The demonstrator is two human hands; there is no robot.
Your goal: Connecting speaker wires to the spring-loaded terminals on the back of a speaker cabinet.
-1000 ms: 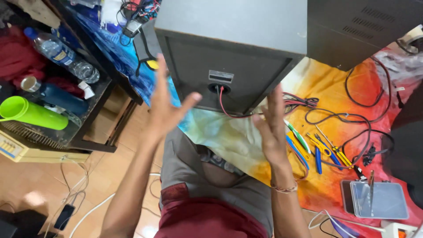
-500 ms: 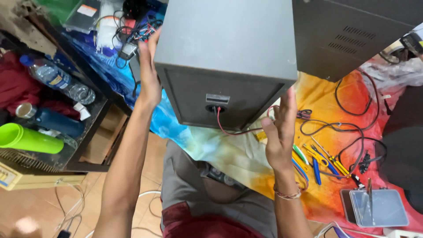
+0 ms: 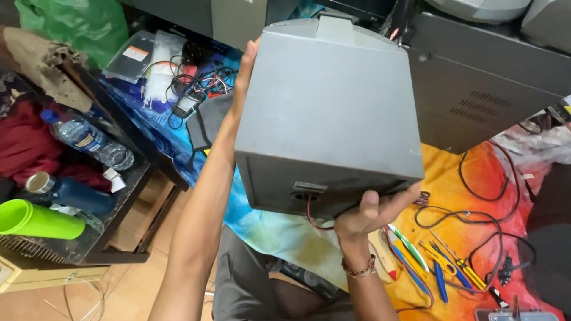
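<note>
Now lifted up close: big grey box speaker (image 3: 324, 113), grasped by left hand (image 3: 245, 74) at 10 o'clock, right hand (image 3: 372, 211) cupping underneath.

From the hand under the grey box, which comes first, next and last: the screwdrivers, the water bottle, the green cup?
Measured from the right hand under the grey speaker box:
1. Screwdrivers, just beside it on the orange cloth.
2. Water bottle, far across on the dark shelf.
3. Green cup, farthest, at the picture's left edge.
</note>
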